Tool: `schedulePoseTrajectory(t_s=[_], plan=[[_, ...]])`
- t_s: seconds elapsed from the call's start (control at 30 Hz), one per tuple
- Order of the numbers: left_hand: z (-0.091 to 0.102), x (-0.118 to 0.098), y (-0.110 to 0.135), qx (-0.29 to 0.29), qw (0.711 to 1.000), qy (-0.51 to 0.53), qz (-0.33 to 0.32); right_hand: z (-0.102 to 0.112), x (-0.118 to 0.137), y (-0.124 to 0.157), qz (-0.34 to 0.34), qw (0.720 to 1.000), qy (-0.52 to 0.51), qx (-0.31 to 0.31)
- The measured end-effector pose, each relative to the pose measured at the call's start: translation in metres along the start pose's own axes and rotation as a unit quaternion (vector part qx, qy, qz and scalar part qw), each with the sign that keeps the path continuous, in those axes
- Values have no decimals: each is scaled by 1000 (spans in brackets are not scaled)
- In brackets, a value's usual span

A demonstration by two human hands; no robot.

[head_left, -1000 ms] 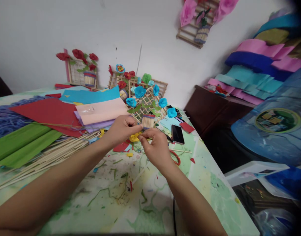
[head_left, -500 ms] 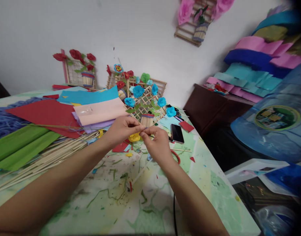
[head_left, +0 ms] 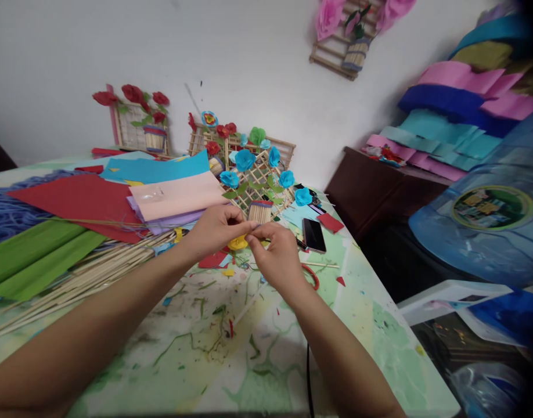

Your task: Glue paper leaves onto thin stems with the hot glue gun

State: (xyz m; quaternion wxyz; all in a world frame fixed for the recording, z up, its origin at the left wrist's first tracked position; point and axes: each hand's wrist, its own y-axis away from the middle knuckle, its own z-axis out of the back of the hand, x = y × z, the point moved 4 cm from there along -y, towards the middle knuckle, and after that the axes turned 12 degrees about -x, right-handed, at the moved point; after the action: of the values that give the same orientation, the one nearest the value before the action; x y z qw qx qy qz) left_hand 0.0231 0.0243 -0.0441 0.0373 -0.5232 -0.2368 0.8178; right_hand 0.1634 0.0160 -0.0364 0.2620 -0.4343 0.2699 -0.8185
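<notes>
My left hand (head_left: 218,232) is closed, with thumb and fingers pinched at the yellow paper flower (head_left: 237,242), whose petals show just below the fingertips. My right hand (head_left: 275,249) is closed too. Its thumb and forefinger pinch right against the left fingertips, and whatever small thing lies between them is hidden. Behind the hands stands a bamboo lattice (head_left: 266,174) bearing blue paper flowers (head_left: 245,160) and a small stick-made pot (head_left: 260,212). Red-handled scissors (head_left: 310,277) lie partly under my right wrist.
Left lie bamboo sticks (head_left: 105,267), green paper (head_left: 40,255), red paper (head_left: 79,203), pink paper (head_left: 179,197) and purple yarn (head_left: 14,200). A phone (head_left: 314,235) sits at the right. Scraps litter the tablecloth (head_left: 284,377). A large blue bottle (head_left: 479,209) stands beyond the table's right edge.
Both hands stay together at nearly the same place. The right fingers have shifted slightly to the left, and the view has moved a little.
</notes>
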Motion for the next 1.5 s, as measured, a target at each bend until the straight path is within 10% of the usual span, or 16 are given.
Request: schedulePoseTrajectory(t_s=[0.7,1.5], plan=[[0,1,1,33,990,128,39,2,-6,-6,-73,997,-10,1],[6,-1,0,-51,998,41,13,-3,3,4,29,999,-21,-12]])
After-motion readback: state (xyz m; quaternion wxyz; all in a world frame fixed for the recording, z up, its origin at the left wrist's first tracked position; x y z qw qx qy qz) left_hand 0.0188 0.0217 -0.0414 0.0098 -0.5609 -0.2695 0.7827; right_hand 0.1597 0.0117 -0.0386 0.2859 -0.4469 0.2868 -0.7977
